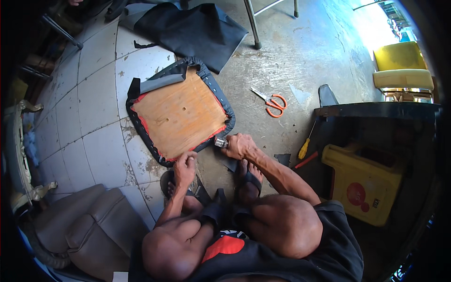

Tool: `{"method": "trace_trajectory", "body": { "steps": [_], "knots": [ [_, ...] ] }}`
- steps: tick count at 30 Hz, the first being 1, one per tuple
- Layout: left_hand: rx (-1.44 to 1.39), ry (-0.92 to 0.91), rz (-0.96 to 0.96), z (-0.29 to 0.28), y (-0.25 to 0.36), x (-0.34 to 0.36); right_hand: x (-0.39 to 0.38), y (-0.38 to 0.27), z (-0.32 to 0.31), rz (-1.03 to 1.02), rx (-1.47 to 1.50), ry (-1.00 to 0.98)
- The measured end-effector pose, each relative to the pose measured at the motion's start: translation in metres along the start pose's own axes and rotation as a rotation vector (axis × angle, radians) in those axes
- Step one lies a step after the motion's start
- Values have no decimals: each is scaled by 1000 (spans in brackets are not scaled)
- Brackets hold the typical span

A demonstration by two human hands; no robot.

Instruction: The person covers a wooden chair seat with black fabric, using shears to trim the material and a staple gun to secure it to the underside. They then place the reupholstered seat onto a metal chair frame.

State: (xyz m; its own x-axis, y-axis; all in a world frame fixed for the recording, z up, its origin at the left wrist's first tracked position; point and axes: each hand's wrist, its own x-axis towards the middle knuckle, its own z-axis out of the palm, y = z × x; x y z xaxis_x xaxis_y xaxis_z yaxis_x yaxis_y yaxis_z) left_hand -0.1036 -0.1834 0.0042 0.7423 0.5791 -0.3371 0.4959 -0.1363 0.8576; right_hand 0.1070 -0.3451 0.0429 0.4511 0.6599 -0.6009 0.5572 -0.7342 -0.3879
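An upturned chair seat [183, 113] lies on the floor, its bare wooden underside showing. Black cover material [147, 135] is folded over its edges, with red material showing along the inside and a loose flap at the far left. My left hand [184, 169] is closed at the near edge, its fingers pinching the black cover there. At the near right corner, my right hand [240, 145] grips a silver staple gun [221, 142]; the rest of the tool is hidden by the fingers. A row of staples shows along the right rim.
Orange-handled scissors [276, 104] lie to the right, beyond them a yellow-handled screwdriver [304, 148] near a yellow crate [361, 183]. Black sheet material [188, 33] is spread at the back. Grey-brown cushions [89, 225] sit at left. Metal chair legs [253, 23] stand at the back.
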Motion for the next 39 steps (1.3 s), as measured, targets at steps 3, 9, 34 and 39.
{"method": "trace_trajectory", "body": {
  "steps": [3, 9, 34, 39],
  "knots": [
    [-408, -190, -370, 0, -26, -9, -5, 4, -2, -64, 12, 34],
    [-1222, -241, -757, 15, -13, -15, -69, 58, 5, 126, 119, 238],
    [-1255, 494, 31, -139, 114, 47, 41, 162, -27, 129, -141, 880],
    [-1237, 397, 78, -166, 111, 17, 42, 169, -47, 233, -40, 650]
  ]
}}
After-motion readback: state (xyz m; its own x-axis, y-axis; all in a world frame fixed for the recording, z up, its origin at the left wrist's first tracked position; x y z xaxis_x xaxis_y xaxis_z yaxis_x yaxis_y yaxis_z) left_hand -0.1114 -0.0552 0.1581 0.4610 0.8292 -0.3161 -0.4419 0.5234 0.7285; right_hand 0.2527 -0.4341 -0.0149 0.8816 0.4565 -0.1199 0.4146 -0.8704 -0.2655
